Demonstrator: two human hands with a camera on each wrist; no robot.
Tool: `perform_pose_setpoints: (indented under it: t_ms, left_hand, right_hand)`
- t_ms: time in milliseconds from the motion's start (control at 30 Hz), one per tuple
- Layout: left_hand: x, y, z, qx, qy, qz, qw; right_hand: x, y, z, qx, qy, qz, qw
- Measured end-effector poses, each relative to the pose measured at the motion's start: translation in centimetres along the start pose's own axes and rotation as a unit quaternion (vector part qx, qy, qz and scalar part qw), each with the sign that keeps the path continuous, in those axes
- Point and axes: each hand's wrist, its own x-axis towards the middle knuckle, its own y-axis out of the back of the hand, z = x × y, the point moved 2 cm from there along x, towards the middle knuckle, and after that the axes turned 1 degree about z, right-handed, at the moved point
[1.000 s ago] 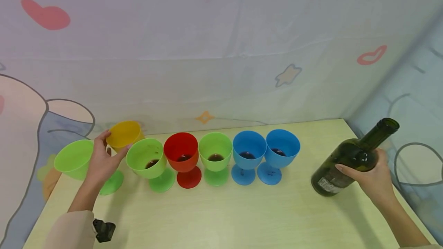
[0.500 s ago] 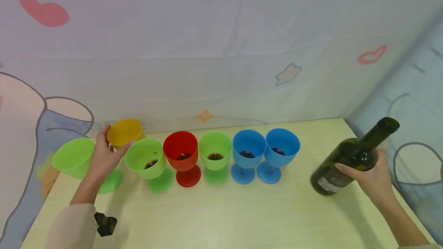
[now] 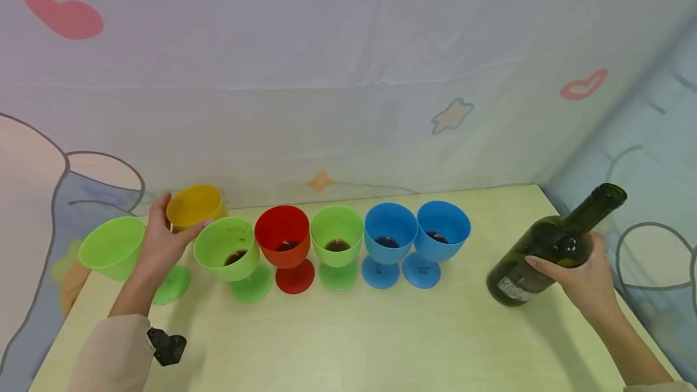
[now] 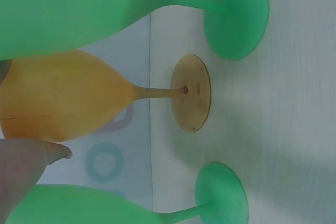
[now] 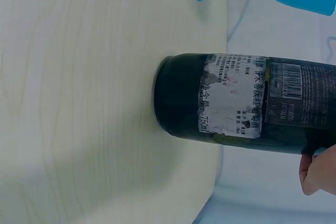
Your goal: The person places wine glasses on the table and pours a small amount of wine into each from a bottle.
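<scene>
My left hand (image 3: 163, 244) reaches past the green goblets and grips the bowl of a yellow goblet (image 3: 197, 209), fingers on its left side and thumb at its front right. In the left wrist view, the yellow foot (image 4: 191, 93) is on the table. The bottom inside the yellow bowl is hidden. A green goblet (image 3: 111, 247) stands left of this hand, and another green goblet (image 3: 227, 250) with dark liquid stands close on its right. At the right, my right hand (image 3: 590, 283) holds a dark green wine bottle (image 3: 544, 253) round its body, its base at the tabletop.
Further along the row stand a red goblet (image 3: 283, 238), a green goblet (image 3: 336, 231) and two blue goblets, one inner (image 3: 389, 228) and one outer (image 3: 443, 228). Dark liquid shows in each. A printed cloth (image 3: 348, 77) hangs behind the table (image 3: 354, 343).
The head view has shifted slightly, so everything sits a little further left and higher. Both hands keep their grips, with no clear movement of goblets or bottle.
</scene>
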Motion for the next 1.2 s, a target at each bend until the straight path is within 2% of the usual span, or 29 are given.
perform_pose_setpoints:
  t_ms: [367, 700, 867, 1200]
  left_hand:
    - [-0.2, 0.3, 0.8, -0.001, 0.005, 0.019, 0.9998]
    - [-1.0, 0.6, 3.7, 0.014, -0.005, 0.044, 0.9989]
    - [-1.9, 0.8, 5.0, 0.007, -0.002, 0.061, 0.9981]
    - [-4.4, 1.5, 6.6, 0.01, 0.003, 0.1, 0.9949]
  right_hand:
    - [0.0, 0.0, 0.0, -0.002, 0.0, -0.001, 1.0]
    - [0.0, 0.0, -0.1, -0.011, -0.007, -0.007, 0.9999]
    - [-0.1, 0.0, -0.1, -0.017, -0.016, -0.015, 0.9996]
    - [0.0, 0.1, 0.1, -0.011, -0.005, -0.013, 0.9998]
